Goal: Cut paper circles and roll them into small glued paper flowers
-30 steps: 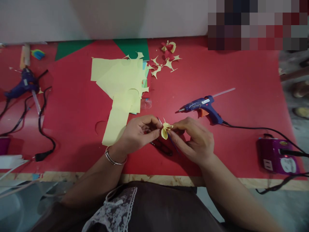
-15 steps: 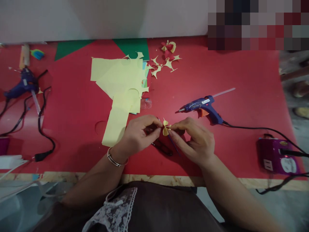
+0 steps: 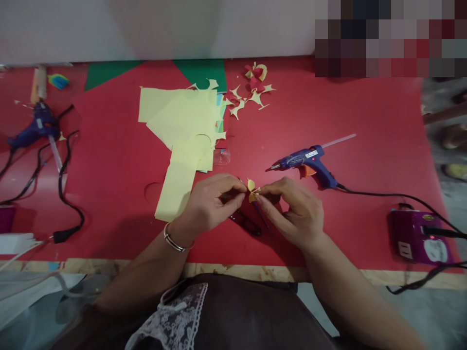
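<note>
Between my two hands is a small yellow paper flower (image 3: 251,185) with thin pale strands at its middle. My left hand (image 3: 215,197) pinches its left side between thumb and fingertips. My right hand (image 3: 295,206) pinches it from the right, fingertips close to the pale strands. Beneath the hands lies a pair of dark-handled scissors (image 3: 248,224), partly covered. A thin blue stick (image 3: 263,217) slants down from below the flower. Left of my hands, yellow paper sheets (image 3: 178,170) are piled, some with rounded cut-outs.
A blue glue gun (image 3: 302,158) lies beyond my right hand, its cord running to a purple power box (image 3: 418,236). A second glue gun (image 3: 40,124) with black cords is at left. Paper scraps (image 3: 257,97) and red-yellow petals (image 3: 256,73) lie at the back.
The paper flower has turned slightly between my fingertips, so its petals look narrower. Both hands stay almost in place.
</note>
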Motion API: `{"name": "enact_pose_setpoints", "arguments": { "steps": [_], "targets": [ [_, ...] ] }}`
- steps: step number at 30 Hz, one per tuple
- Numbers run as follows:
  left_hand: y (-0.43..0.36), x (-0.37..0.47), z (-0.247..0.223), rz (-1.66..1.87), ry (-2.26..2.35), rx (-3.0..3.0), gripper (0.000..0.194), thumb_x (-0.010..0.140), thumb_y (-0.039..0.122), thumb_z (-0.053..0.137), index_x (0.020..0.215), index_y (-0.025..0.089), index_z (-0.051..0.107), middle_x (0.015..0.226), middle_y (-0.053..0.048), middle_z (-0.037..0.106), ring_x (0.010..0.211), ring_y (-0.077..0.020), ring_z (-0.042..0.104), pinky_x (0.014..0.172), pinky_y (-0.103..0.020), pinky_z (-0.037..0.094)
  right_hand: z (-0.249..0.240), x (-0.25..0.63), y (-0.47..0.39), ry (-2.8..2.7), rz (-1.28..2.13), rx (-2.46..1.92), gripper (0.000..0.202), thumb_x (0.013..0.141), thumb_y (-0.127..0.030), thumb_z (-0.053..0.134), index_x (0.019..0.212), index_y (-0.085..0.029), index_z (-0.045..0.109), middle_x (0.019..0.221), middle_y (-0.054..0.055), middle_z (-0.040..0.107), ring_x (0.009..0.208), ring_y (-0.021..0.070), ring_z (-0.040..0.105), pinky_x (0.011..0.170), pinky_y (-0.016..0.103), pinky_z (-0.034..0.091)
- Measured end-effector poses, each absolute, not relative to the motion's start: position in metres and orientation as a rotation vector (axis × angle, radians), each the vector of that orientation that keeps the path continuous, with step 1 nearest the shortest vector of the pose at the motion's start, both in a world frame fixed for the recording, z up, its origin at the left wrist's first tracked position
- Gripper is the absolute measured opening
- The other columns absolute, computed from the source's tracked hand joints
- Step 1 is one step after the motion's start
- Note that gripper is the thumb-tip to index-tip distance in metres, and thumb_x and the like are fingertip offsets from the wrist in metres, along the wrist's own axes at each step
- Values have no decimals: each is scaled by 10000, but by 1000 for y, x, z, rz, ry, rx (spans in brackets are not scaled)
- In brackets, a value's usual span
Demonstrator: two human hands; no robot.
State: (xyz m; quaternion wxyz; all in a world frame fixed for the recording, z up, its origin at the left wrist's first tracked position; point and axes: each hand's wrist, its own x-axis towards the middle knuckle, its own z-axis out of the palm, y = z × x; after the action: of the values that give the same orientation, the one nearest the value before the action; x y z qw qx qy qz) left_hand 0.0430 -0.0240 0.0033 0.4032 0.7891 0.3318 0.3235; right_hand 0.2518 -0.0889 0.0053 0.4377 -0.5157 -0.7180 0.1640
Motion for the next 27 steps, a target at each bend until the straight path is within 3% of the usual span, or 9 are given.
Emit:
{"name": "enact_pose_setpoints", "arguments": {
  "steps": [7,18,21,24,27],
  "targets": [
    [-23,42,2,850,972,1908,61,936,190,693,918,187,751,874,-46,776,771,-143,704,670,-239,562,5,253,-90,-1741,408,-1320,114,974,-187,717,1075,-227,750,860,27,776,717,156,708,661,297,582],
    [-23,46,0,931,1069,1721,95,926,230,749,987,181,802,992,-83,804,840,-164,739,755,-303,624,2,255,-89,-1715,360,-1438,78,998,-266,690,1033,-234,751,838,28,769,685,157,696,654,295,588],
    [-19,47,-1,910,1111,1731,180,971,260,700,1100,197,810,1140,-107,800,999,-203,750,869,-366,637,1,256,-88,-1732,353,-1436,74,999,-256,687,1019,-219,748,851,35,776,683,154,697,660,293,580],
    [-9,51,3,838,1167,1960,268,1002,219,620,1197,222,803,1236,-104,794,1187,-261,683,1068,-483,555,0,257,-89,-1726,366,-1443,80,1003,-256,676,1013,-216,745,844,35,772,674,152,690,624,282,555],
    [10,64,9,747,1170,2151,361,998,165,573,1300,198,767,1311,-116,772,1212,-314,603,1075,-536,509,-1,257,-89,-1736,376,-1445,90,1012,-258,660,1001,-219,740,837,31,766,669,149,676,614,277,535]
  ]
}}
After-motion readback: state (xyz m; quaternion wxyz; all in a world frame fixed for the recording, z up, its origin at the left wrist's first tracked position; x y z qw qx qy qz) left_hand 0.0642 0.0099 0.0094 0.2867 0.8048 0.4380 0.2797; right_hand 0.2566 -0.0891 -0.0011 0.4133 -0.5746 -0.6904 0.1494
